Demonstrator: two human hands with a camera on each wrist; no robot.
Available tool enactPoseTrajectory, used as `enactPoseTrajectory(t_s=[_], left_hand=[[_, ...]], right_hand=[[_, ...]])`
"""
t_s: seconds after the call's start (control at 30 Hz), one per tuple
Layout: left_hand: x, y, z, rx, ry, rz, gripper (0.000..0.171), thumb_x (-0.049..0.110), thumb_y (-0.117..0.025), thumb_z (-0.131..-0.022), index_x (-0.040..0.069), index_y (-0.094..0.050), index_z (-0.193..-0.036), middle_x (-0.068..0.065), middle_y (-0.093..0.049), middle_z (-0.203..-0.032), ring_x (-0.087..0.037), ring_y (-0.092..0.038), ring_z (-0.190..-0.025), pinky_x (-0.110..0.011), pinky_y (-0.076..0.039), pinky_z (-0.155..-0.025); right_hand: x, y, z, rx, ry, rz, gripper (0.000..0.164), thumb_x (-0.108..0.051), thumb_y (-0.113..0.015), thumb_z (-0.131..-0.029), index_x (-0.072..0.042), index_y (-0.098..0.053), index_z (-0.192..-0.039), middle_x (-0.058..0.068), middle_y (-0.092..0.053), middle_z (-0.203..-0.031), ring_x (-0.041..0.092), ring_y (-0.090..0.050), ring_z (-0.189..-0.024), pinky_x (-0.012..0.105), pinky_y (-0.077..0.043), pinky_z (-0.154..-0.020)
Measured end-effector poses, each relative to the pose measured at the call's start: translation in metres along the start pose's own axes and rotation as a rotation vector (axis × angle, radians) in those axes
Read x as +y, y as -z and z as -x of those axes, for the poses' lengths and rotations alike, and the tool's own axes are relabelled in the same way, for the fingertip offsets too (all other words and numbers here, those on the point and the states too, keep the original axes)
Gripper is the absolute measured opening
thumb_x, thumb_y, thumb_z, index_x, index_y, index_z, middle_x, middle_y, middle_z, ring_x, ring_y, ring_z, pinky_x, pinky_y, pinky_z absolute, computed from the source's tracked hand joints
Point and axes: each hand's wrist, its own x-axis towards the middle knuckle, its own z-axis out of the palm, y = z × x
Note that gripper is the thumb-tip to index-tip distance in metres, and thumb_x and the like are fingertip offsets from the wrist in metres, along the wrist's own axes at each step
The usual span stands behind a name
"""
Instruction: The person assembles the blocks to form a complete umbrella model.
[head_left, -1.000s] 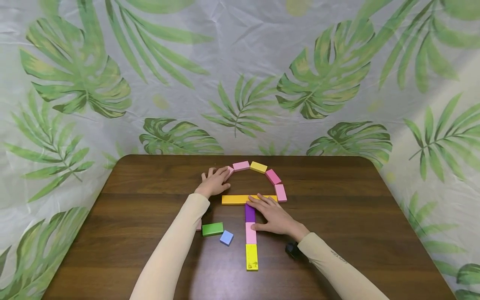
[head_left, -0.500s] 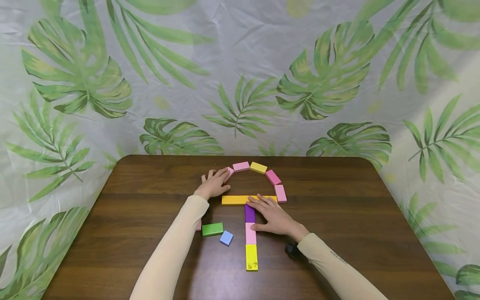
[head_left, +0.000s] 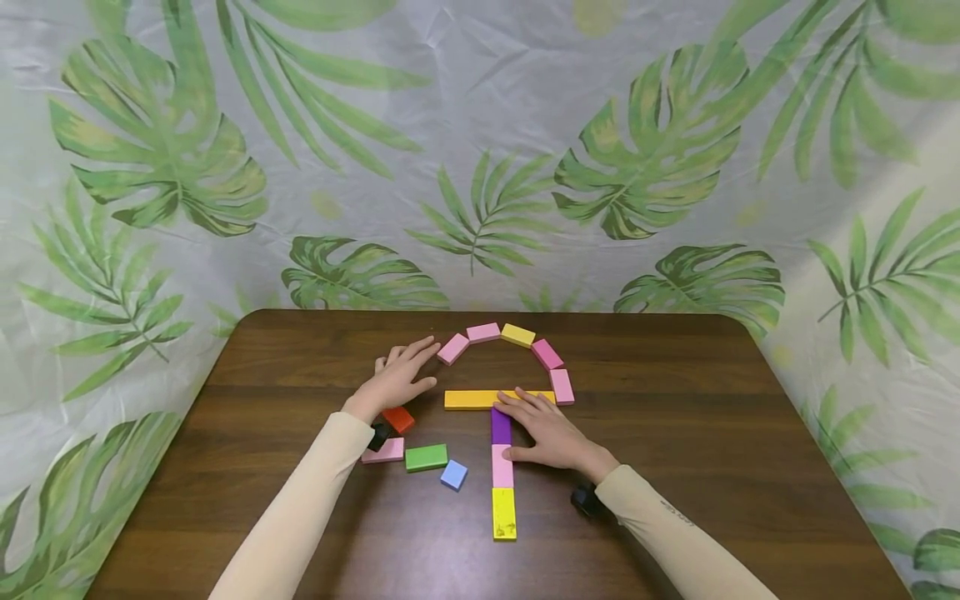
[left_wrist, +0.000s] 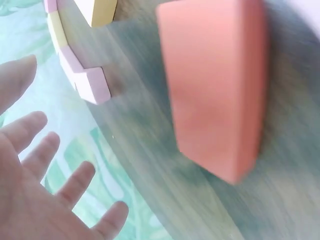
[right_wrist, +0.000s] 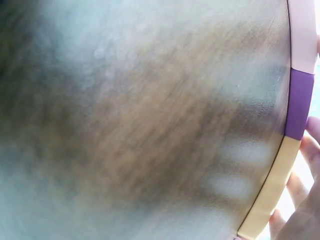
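Note:
My left hand [head_left: 396, 379] hovers at the left of an arc of blocks, its fingers spread and holding nothing. Just beyond its fingertips lies a pink block [head_left: 453, 348], the arc's left end. Beneath the left wrist is a red block [head_left: 401, 419], large in the left wrist view [left_wrist: 210, 85]. My right hand [head_left: 551, 433] rests its extended fingers on a long orange block [head_left: 468, 400]. Its thumb touches or nears a pink block [head_left: 502, 467] in a column, between a purple block [head_left: 501, 427] and a yellow one [head_left: 504, 512].
The arc continues through pink [head_left: 483, 333], yellow [head_left: 518, 335], deep pink [head_left: 547, 354] and light pink [head_left: 562, 387] blocks. Loose pink [head_left: 386, 452], green [head_left: 426, 457] and blue [head_left: 453, 475] blocks lie nearer on the wooden table [head_left: 675, 500]. A leaf-print cloth [head_left: 480, 125] hangs behind.
My left hand has drawn back leftward from the arc's left pink block, uncovering it. The red block and loose pink block now show by the left wrist. The right hand stays put.

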Motion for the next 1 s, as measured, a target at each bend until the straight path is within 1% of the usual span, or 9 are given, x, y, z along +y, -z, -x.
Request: enactPoseTrajectory(t_s=[0.1,0.17,0.3,0.43,0.53,0.7,0.77,1.0], left_hand=[[-0.003,0.003,0.016,0.007,-0.005,0.008,0.061,0.024,-0.059,-0.096,0.007,-0.033,-0.149,-0.012,-0.022,-0.155,-0.040,-0.031,-0.128,-0.053,-0.027,-0.084],[-0.004,0.004,0.026,0.009,-0.003,0.010,0.062,0.023,-0.060,-0.095,0.006,-0.034,-0.149,-0.012,-0.024,-0.155,-0.040,-0.031,-0.128,-0.056,-0.027,-0.086],[-0.007,0.003,0.044,0.010,0.011,0.008,0.063,0.022,-0.063,-0.094,0.006,-0.036,-0.148,-0.012,-0.026,-0.154,-0.040,-0.033,-0.127,-0.059,-0.027,-0.088],[-0.009,0.000,0.060,0.011,0.011,-0.015,0.062,0.020,-0.064,-0.092,0.005,-0.038,-0.146,-0.014,-0.028,-0.152,-0.039,-0.036,-0.124,-0.058,-0.030,-0.086],[-0.011,-0.003,0.068,0.012,0.002,-0.029,0.060,0.020,-0.065,-0.092,0.005,-0.041,-0.145,-0.016,-0.030,-0.151,-0.040,-0.038,-0.122,-0.058,-0.031,-0.085],[-0.012,-0.011,0.073,0.022,0.003,-0.057,0.059,0.024,-0.066,-0.091,0.005,-0.045,-0.142,-0.016,-0.035,-0.147,-0.039,-0.041,-0.119,-0.061,-0.032,-0.088],[-0.011,-0.014,0.073,0.027,0.016,-0.071,0.059,0.026,-0.067,-0.090,0.006,-0.047,-0.141,-0.016,-0.038,-0.145,-0.038,-0.042,-0.118,-0.062,-0.033,-0.090],[-0.008,-0.022,0.068,0.068,0.028,-0.130,0.053,0.026,-0.073,-0.086,0.008,-0.057,-0.133,-0.015,-0.051,-0.129,-0.034,-0.048,-0.110,-0.053,-0.040,-0.087]], right_hand=[[0.000,0.001,0.000,-0.004,0.000,-0.003,0.077,-0.050,-0.063,-0.087,-0.015,-0.035,-0.149,0.003,-0.027,-0.155,0.027,-0.012,-0.144,0.049,-0.009,-0.113],[-0.001,0.001,0.000,-0.005,-0.002,-0.005,0.077,-0.050,-0.063,-0.087,-0.015,-0.035,-0.149,0.003,-0.027,-0.155,0.027,-0.012,-0.144,0.049,-0.009,-0.113],[-0.002,0.002,0.000,-0.006,-0.004,-0.007,0.077,-0.049,-0.063,-0.087,-0.015,-0.035,-0.149,0.004,-0.027,-0.155,0.028,-0.012,-0.144,0.050,-0.009,-0.113],[-0.003,0.002,0.000,-0.006,-0.005,-0.009,0.077,-0.049,-0.063,-0.087,-0.014,-0.035,-0.149,0.004,-0.028,-0.155,0.028,-0.012,-0.144,0.050,-0.009,-0.113],[-0.003,0.002,0.000,-0.006,-0.007,-0.012,0.077,-0.049,-0.063,-0.087,-0.014,-0.035,-0.149,0.004,-0.027,-0.155,0.028,-0.012,-0.144,0.050,-0.009,-0.113],[-0.003,0.002,0.001,-0.006,-0.012,-0.013,0.077,-0.049,-0.063,-0.087,-0.014,-0.036,-0.149,0.004,-0.027,-0.155,0.028,-0.012,-0.144,0.050,-0.009,-0.113],[-0.003,0.002,0.001,-0.004,-0.011,-0.014,0.077,-0.049,-0.064,-0.086,-0.014,-0.036,-0.149,0.004,-0.028,-0.155,0.029,-0.012,-0.144,0.051,-0.009,-0.113],[-0.002,0.001,0.000,-0.002,-0.008,-0.003,0.077,-0.050,-0.063,-0.087,-0.015,-0.036,-0.149,0.003,-0.028,-0.155,0.028,-0.013,-0.144,0.050,-0.009,-0.113]])
